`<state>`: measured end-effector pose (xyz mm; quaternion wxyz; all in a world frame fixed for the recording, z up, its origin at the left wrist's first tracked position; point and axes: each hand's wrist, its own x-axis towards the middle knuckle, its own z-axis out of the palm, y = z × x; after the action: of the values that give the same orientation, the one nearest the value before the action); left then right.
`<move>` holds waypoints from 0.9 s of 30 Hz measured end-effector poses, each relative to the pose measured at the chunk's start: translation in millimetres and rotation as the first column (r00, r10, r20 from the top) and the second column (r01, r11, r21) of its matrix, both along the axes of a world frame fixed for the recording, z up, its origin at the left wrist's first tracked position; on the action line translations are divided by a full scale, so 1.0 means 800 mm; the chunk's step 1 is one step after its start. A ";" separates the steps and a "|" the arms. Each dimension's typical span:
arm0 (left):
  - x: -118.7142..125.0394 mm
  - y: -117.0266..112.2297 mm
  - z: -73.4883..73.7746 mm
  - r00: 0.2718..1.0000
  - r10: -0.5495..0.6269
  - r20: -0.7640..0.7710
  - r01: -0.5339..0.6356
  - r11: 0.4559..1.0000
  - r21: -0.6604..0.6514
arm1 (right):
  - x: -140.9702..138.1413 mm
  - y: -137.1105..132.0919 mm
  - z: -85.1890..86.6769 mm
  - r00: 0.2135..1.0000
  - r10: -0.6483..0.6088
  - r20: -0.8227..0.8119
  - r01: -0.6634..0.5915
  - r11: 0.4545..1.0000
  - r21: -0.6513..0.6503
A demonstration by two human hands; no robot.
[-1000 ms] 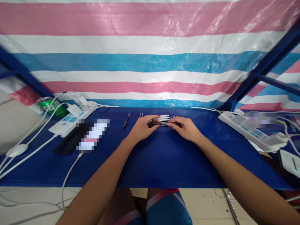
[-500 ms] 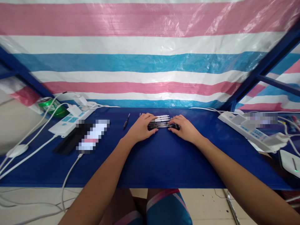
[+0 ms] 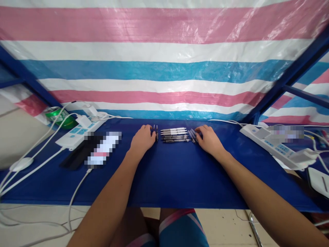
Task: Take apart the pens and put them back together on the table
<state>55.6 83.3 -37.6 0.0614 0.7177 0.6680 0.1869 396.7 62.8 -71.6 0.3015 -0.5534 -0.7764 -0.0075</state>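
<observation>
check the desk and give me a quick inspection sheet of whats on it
surface: blue-covered table, damage nothing seen
job's things: white pens and dark pens lie side by side; more pens lie angled at the right end
grippers: left hand sits beside short dark pens; right hand has its fingertips by the angled pens; neither seen gripping
clutter: green can, pixelated item
cables: white cords run from left power strip; right power strip also corded
surroundings: striped tarp, blue metal frame

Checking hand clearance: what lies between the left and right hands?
Head view: pens lying side by side, between the left hand and right hand, on the blue table.
</observation>
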 end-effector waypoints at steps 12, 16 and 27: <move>0.009 -0.006 0.013 0.996 0.080 -0.043 -0.083 0.994 -0.072 | 0.009 0.008 -0.008 0.997 -0.078 -0.029 0.075 0.991 -0.107; 0.012 -0.009 0.021 0.995 0.095 0.029 -0.094 0.995 -0.043 | 0.003 0.005 0.000 0.984 -0.046 -0.171 0.038 0.998 -0.049; 0.035 -0.020 0.024 0.826 -0.484 0.289 0.378 0.856 0.353 | -0.020 -0.014 0.025 0.922 0.285 -0.261 -0.282 0.958 0.052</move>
<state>83.7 67.6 -18.5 0.1238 0.8042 0.4296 0.3916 380.3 51.5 -51.5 0.4044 -0.4293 -0.8006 0.1052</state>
